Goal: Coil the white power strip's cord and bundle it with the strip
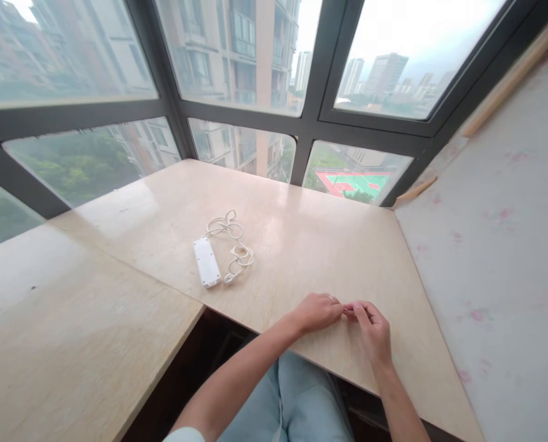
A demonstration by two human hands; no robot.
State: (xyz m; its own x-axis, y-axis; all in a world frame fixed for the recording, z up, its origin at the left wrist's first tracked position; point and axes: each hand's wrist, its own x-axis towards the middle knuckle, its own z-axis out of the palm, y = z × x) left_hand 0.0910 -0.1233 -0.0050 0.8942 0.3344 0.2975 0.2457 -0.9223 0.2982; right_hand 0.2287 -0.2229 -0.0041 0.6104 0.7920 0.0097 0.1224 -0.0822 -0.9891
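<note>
My left hand (320, 312) rests low over the front part of the pale stone-look sill, its fingers curled and a ring on one of them. My right hand (374, 328) meets it at the fingertips, thumb and fingers pinched together. Something small and thin seems to sit between the two hands, but it is too small to name. A white power strip (206, 263) lies to the left on the sill, apart from both hands. Its white cord (239, 245) is loosely looped beside it, with the plug (229, 279) near the strip's front end.
The sill's surface (301, 245) spreads around the hands, with a seam and a corner cut-out on the left. Dark-framed windows (250, 120) stand behind it. On the right is a wall with floral paper (495, 264), its edge peeling. My legs (297, 399) are beneath the front edge.
</note>
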